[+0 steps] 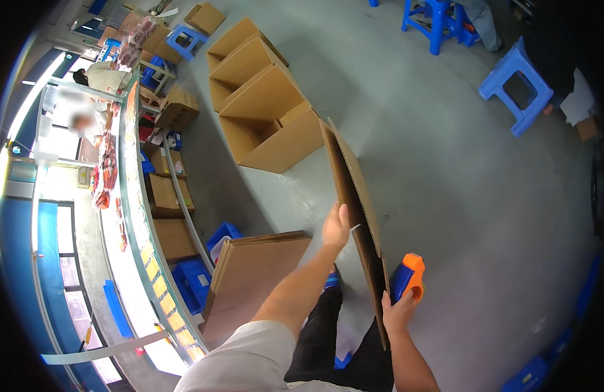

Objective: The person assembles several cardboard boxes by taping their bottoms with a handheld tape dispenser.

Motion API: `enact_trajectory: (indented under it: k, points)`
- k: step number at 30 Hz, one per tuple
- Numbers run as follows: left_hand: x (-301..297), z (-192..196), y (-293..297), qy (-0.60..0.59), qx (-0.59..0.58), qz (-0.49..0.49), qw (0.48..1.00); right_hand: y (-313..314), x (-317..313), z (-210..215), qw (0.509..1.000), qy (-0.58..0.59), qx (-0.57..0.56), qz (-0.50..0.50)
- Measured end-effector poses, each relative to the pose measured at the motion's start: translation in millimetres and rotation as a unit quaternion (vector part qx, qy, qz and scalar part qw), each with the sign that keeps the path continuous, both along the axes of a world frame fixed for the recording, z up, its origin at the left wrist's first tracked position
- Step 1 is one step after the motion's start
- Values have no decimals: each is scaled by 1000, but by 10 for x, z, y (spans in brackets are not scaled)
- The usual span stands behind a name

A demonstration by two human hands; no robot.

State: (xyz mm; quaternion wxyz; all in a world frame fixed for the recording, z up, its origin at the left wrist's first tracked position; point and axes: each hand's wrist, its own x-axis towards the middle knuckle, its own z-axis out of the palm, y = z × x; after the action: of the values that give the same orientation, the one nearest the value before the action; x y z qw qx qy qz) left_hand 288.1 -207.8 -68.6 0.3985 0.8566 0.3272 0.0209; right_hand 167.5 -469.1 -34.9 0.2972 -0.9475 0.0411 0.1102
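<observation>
A flattened cardboard box (362,209) stands on edge in front of me, its two layers slightly parted along the top. My left hand (335,227) grips it from the left side, fingers curled and partly hidden. By that hand a small pale strip (355,227) shows against the cardboard; I cannot tell what it is. My right hand (399,312) is closed round an orange and blue tape dispenser (407,277) on the right of the box. The thumb of this hand lies along the cardboard's near edge.
Open cardboard boxes (282,147) stand in a row ahead. Flat cardboard sheets (256,271) lean at my left, beside a long lit workbench (148,242) where people sit. Blue stools (519,88) stand at the far right, near other people. Blue bins (192,281) sit below the bench.
</observation>
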Motion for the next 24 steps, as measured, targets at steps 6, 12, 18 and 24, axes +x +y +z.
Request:
enact_trajectory:
  k: [6, 12, 18, 24]
  points:
    - [106, 227, 720, 81, -104, 102, 986, -185, -502, -81, 997, 30, -33, 66]
    - [-133, 307, 1147, 109, -154, 30, 982, -410, -540, -168, 996, 56, -32, -60]
    - [-1025, 404, 1133, 157, -56, -202, 965, -779, -418, -123, 975, 90, 10, -203]
    - [-1151, 340, 1234, 165, -44, -66, 983, -270, -185, -225, 982, 70, -144, -99]
